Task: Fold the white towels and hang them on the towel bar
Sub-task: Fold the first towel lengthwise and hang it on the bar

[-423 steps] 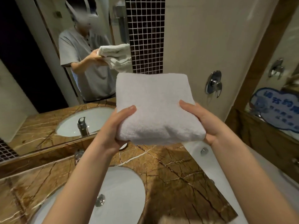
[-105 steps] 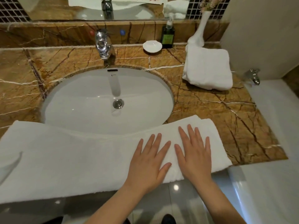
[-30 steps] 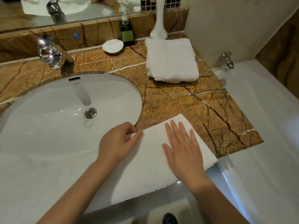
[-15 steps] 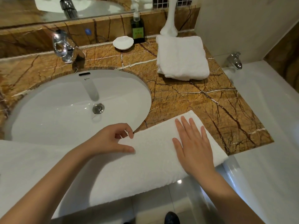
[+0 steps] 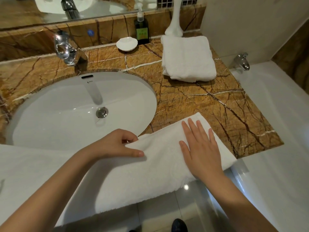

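A long white towel [image 5: 142,178] lies across the front edge of the brown marble counter [image 5: 209,104], reaching left over the sink's front rim. My right hand [image 5: 200,148] lies flat on its right end, fingers straight. My left hand [image 5: 120,144] pinches the towel's far edge between thumb and curled fingers, close to the basin. A second white towel [image 5: 187,57], folded into a thick square, sits at the back right of the counter. No towel bar is in view.
The oval white sink [image 5: 66,114] with chrome tap [image 5: 65,49] fills the left. A white soap dish [image 5: 127,45], green pump bottle [image 5: 142,29] and white vase [image 5: 174,22] stand along the back. A bathtub [image 5: 275,148] with spout [image 5: 242,61] borders the right.
My left hand has curled tighter and lifted the towel's far edge into a small ridge. My right hand stays flat on the right end. The view has barely shifted.
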A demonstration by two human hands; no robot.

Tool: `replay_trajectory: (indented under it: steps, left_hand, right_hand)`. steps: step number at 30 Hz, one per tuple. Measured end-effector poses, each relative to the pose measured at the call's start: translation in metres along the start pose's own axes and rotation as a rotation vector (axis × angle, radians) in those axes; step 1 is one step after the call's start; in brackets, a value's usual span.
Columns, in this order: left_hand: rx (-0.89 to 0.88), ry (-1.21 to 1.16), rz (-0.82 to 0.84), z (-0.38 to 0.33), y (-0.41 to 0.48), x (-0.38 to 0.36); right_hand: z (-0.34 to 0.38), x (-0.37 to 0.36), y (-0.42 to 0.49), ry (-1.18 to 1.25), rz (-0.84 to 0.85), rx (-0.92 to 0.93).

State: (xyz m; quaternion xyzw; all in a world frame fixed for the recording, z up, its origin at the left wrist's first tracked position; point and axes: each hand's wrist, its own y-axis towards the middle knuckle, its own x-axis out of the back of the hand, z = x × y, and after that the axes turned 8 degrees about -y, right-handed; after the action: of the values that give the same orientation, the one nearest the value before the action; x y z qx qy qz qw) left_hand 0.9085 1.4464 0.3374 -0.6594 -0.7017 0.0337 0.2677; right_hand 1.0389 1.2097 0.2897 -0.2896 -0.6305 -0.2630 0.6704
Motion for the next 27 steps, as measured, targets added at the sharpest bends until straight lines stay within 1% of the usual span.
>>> replay_trajectory:
  steps: [2, 4, 7, 11, 16, 17, 18, 20, 21, 23, 25, 27]
  left_hand:
    - [0.057, 0.082, 0.041, -0.001, 0.001, 0.003]
    - [0.097, 0.138, 0.040, 0.001, 0.000, 0.007]
    - [0.091, 0.168, 0.024, 0.007, -0.004, 0.014]
    - [0.143, 0.309, -0.150, 0.021, -0.005, 0.021]
    - [0.257, 0.582, -0.438, 0.017, -0.005, -0.003]
    - [0.233, 0.618, -0.501, 0.015, -0.006, -0.009]
    - [0.155, 0.663, -0.582, 0.014, -0.007, -0.014]
    - [-0.069, 0.721, -0.710, 0.009, -0.010, -0.032]
    - [-0.158, 0.706, -0.708, 0.005, -0.011, -0.046]
    - [-0.249, 0.689, -0.579, 0.000, -0.009, -0.078]
    - [-0.216, 0.751, -0.444, 0.001, -0.005, -0.103]
    - [-0.124, 0.802, -0.380, 0.003, 0.002, -0.109]
  right_hand:
    - [-0.001, 0.000, 0.001, -0.005, 0.000, 0.003]
    - [-0.002, 0.000, 0.002, -0.002, 0.002, 0.009]
    - [-0.004, 0.001, 0.002, 0.010, 0.000, 0.009]
    - [-0.006, 0.003, 0.003, 0.018, -0.005, -0.009]
    - [-0.009, 0.007, 0.008, -0.016, 0.029, -0.057]
    - [-0.010, 0.008, 0.010, -0.029, 0.029, -0.074]
    - [-0.008, 0.010, 0.012, -0.026, 0.023, -0.087]
    - [0.002, 0.011, 0.012, 0.005, 0.011, -0.048]
    - [0.007, 0.008, 0.011, 0.003, 0.013, -0.006]
    - [0.013, 0.002, 0.011, -0.010, 0.019, 0.027]
    - [0.009, 0.000, 0.017, 0.006, 0.001, -0.009]
    - [0.001, -0.001, 0.024, 0.009, -0.030, -0.028]
